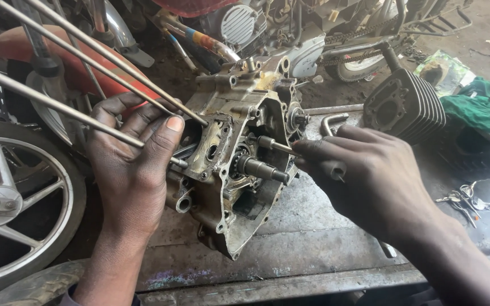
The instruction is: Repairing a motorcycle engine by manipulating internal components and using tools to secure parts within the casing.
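A greasy metal engine crankcase half point(239, 153) stands on edge on the workbench point(313, 238). Long steel studs point(75, 62) stick out of it toward the upper left. My left hand point(134, 164) grips the case's left side, fingers curled over its top edge between the studs. My right hand point(364, 175) holds a slim metal tool point(282, 146) whose tip reaches into the case beside a splined shaft point(265, 170) and a small sprocket.
A finned black cylinder block point(406, 105) lies at the bench's back right by green cloth point(483, 105). Several keys point(466, 198) lie at the right. A motorcycle wheel point(12, 198) stands at the left, more motorcycle parts behind.
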